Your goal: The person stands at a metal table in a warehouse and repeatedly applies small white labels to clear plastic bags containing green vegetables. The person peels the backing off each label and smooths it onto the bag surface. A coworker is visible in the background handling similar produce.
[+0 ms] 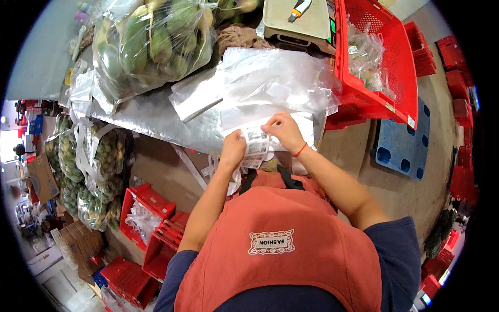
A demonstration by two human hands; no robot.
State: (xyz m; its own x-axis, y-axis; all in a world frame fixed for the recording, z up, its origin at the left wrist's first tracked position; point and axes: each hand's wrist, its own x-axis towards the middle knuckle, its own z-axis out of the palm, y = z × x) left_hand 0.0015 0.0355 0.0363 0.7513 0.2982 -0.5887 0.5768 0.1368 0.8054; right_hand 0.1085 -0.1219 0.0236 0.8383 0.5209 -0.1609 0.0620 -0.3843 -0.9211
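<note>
My left hand (pixel 233 149) grips the left edge of a strip of white printed labels (pixel 255 142) at the near edge of the table. At the strip's upper right corner, the thumb and fingers of my right hand (pixel 284 131) are pinched together on a label's edge. More of the strip hangs down in front of my red apron (pixel 273 218). Just beyond both hands lie flat clear plastic bags (pixel 269 78) on the metal-topped table (pixel 156 121). A narrower stack of clear bags (pixel 197 95) lies to their left.
A big clear bag of green, radish-like vegetables (pixel 156 43) sits at the back left. Behind the flat bags stands a weighing scale (pixel 292 23) with a utility knife (pixel 299 9) on it. A red crate (pixel 397 58) holding bagged produce borders the right side; a blue pallet (pixel 403 136) lies on the floor.
</note>
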